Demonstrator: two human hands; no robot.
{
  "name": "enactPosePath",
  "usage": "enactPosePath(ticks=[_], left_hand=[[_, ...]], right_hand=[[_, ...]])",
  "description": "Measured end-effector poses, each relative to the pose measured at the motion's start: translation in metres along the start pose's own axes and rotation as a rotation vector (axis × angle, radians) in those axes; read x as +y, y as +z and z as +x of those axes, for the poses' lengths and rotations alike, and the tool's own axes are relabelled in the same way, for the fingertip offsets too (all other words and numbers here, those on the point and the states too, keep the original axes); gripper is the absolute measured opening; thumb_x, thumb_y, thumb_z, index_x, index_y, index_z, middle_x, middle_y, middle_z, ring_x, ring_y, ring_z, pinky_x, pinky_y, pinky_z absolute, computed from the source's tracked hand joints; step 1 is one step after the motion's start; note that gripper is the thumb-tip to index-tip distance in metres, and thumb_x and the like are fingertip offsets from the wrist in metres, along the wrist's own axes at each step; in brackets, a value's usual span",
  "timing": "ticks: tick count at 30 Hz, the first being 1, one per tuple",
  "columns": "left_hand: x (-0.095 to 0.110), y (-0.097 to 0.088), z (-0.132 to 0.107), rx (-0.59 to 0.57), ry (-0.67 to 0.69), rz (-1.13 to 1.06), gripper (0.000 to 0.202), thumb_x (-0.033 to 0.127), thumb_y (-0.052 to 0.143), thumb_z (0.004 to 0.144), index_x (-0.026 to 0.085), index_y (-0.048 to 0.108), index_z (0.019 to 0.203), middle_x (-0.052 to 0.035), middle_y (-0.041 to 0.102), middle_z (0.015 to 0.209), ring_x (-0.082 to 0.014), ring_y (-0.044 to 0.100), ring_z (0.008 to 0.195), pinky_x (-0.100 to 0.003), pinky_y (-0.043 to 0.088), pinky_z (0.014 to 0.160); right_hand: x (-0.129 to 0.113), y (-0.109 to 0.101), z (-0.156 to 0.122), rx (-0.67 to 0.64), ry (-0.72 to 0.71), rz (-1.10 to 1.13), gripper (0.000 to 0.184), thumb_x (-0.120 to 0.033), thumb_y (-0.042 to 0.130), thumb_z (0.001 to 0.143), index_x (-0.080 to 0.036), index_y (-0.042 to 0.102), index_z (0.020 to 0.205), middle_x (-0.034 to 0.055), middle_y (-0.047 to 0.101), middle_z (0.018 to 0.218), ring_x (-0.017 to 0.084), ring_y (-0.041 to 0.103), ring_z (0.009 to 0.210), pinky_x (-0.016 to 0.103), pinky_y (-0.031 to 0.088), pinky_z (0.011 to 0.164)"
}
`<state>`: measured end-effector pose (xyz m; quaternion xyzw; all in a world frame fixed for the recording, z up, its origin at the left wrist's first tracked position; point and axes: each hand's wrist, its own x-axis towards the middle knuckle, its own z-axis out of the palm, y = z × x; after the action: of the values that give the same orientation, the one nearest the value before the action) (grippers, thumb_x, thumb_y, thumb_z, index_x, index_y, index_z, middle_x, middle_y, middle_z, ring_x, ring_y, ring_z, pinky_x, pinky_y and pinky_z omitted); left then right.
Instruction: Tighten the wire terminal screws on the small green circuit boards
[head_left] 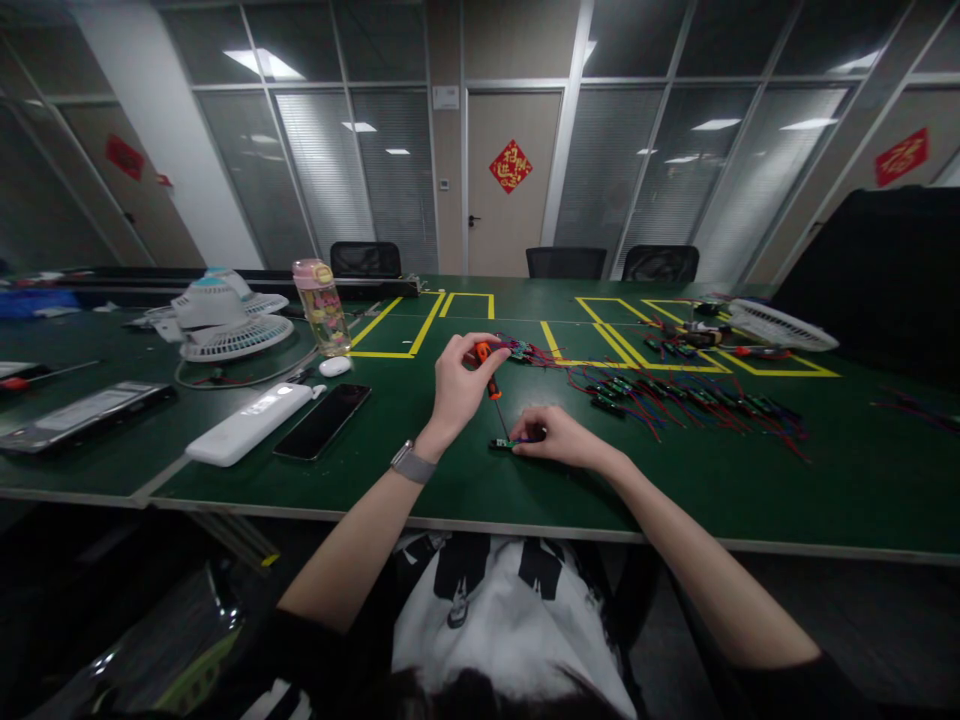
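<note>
My left hand (459, 385) is closed around the orange-and-black handle of a screwdriver (493, 388), held upright with its thin shaft pointing down. The shaft's tip meets a small green circuit board (501, 444) on the table. My right hand (553, 437) pinches the right end of that board between thumb and fingers, low against the tabletop. Dark wires show partly between those fingers. Just beyond my left hand lies a small bunch of wired circuit boards (521, 351). Many more wired boards (682, 395) with red and blue leads spread out to the right.
A black phone (324, 422), a white power bank (247, 424) and a white earbud case (335, 366) lie left. Behind them stand a drink bottle (322, 308) and white fans (234, 335). Yellow tape (427, 325) marks the green table (420, 490). A black monitor-like shape (885, 290) stands right.
</note>
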<state>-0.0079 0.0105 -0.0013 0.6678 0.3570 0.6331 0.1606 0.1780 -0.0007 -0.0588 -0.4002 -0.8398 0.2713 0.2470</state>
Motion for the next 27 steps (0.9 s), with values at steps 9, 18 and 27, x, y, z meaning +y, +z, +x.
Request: enactPosePath(ticks=[9,18,27], left_hand=[[-0.0005,0.0015,0.0015,-0.24,-0.219,-0.448,0.039,0.034,0.061,0.086,0.019,0.06,0.122,-0.0078,0.066,0.109,-0.0149,0.068,0.077,-0.03,0.059,0.068],[0.0042,0.002,-0.003,-0.133,0.03,-0.138,0.028,0.029,0.052,0.092,0.023,0.065,0.116,-0.0073,0.062,0.11,-0.0166,0.062,0.099,-0.031,0.053,0.087],[0.0006,0.0003,-0.0008,-0.137,-0.084,-0.227,0.03,0.031,0.072,0.077,0.019,0.069,0.104,-0.0031,0.066,0.09,-0.012,0.063,0.069,-0.024,0.056,0.062]], right_hand=[[0.0039,0.0017,0.0014,0.003,-0.011,0.001,0.017,-0.028,0.071,0.073,-0.014,0.07,0.082,0.0011,0.061,0.07,0.012,0.053,0.063,0.023,0.04,0.059],[0.003,0.0009,0.0009,0.001,-0.013,0.021,0.016,-0.027,0.071,0.073,-0.014,0.07,0.081,0.0013,0.061,0.071,0.013,0.053,0.063,0.024,0.04,0.059],[0.0024,-0.0003,0.0009,-0.007,-0.025,0.003,0.016,-0.027,0.071,0.074,-0.014,0.071,0.084,0.0011,0.06,0.071,0.012,0.052,0.063,0.023,0.04,0.058]])
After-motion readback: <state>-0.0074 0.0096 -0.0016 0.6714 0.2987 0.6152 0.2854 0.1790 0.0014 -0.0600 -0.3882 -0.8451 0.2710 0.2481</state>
